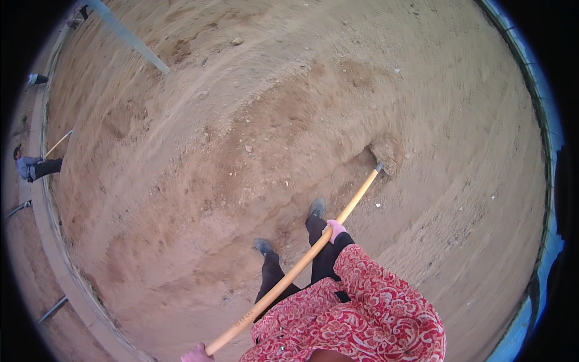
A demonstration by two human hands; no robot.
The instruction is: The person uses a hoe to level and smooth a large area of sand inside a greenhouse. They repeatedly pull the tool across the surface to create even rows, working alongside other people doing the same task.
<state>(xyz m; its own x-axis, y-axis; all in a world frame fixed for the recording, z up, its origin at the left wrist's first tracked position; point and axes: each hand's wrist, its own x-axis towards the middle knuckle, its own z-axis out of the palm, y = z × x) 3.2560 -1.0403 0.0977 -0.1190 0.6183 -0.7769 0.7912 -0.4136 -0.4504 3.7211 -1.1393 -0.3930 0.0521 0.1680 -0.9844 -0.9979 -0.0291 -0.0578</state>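
Observation:
A shovel with a long wooden handle (291,275) slants across the view from lower left to upper right. My left hand (196,354), partly cut off by the lower edge, is closed around the handle's end. Farther along the shaft, my right hand (335,230) grips it near my right knee. The metal socket (379,167) meets a blade largely covered by loose soil (388,153), so its shape is hard to tell. A dark hollow in the dirt lies just left of the blade.
My dark shoes (317,207) stand on uneven brown dirt (280,117) with small stones. A pale pole (135,43) rises at upper left. Beyond a concrete curb (54,244) at far left, a person (29,167) holds a long-handled tool (59,143). A blue barrier (552,190) curves along the right.

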